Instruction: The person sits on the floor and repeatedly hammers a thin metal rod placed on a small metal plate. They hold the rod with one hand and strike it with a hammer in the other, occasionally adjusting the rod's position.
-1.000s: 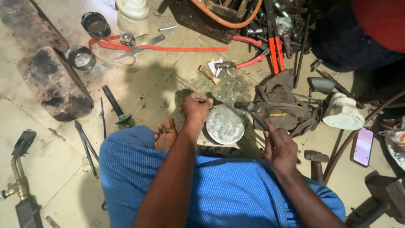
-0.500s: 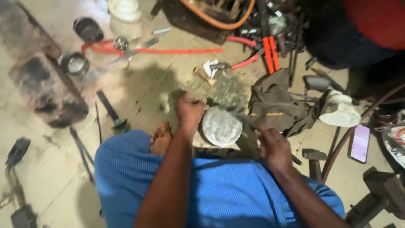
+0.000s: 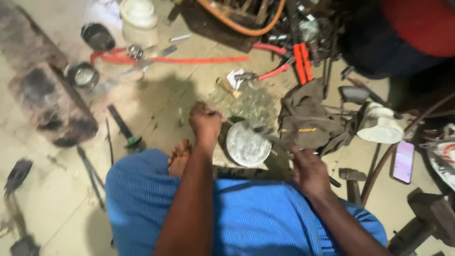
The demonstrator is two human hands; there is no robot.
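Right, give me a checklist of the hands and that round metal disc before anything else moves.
1. Left hand closed at the far edge of the metal disc: ok.
2. What the left grip holds: cannot tell, blurred.
3. Right hand closed on a slim dark tool: ok.
4. Tool tip touching the disc: cannot tell.
5. Bare foot apart from the disc: ok.
6. Phone clear of both hands: ok.

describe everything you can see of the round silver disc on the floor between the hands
The round disc looks like dull, pale grey metal with a mottled, scuffed face. It lies roughly flat on the tiled floor, just ahead of the person's blue-clad lap. The left hand is closed in a fist at its upper left edge; whether it touches is blurred. The right hand sits to its lower right, apart from it. A dark cloth lies beside its right edge.
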